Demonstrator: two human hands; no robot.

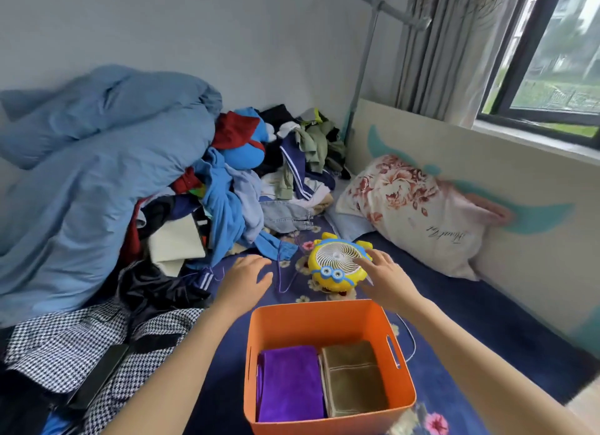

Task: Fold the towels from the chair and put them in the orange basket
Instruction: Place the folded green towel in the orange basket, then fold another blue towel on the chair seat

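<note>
The orange basket point(311, 321) stands on the dark blue bed sheet at the bottom centre. Inside it lie a folded purple towel point(290, 384) on the left and a folded olive-brown towel point(354, 377) on the right. My left hand point(243, 280) hovers over the sheet just beyond the basket's far left corner, fingers relaxed, holding nothing. My right hand point(388, 280) reaches beyond the far right corner with straight fingers touching the edge of a yellow toy fan point(337, 262). No chair is in view.
A big heap of clothes point(259, 181) and a blue duvet point(97, 161) fill the left and back of the bed. A checked garment point(65, 343) lies at the lower left. A floral pillow point(412, 207) leans on the headboard at right. A thin purple hanger point(281, 272) lies beside the fan.
</note>
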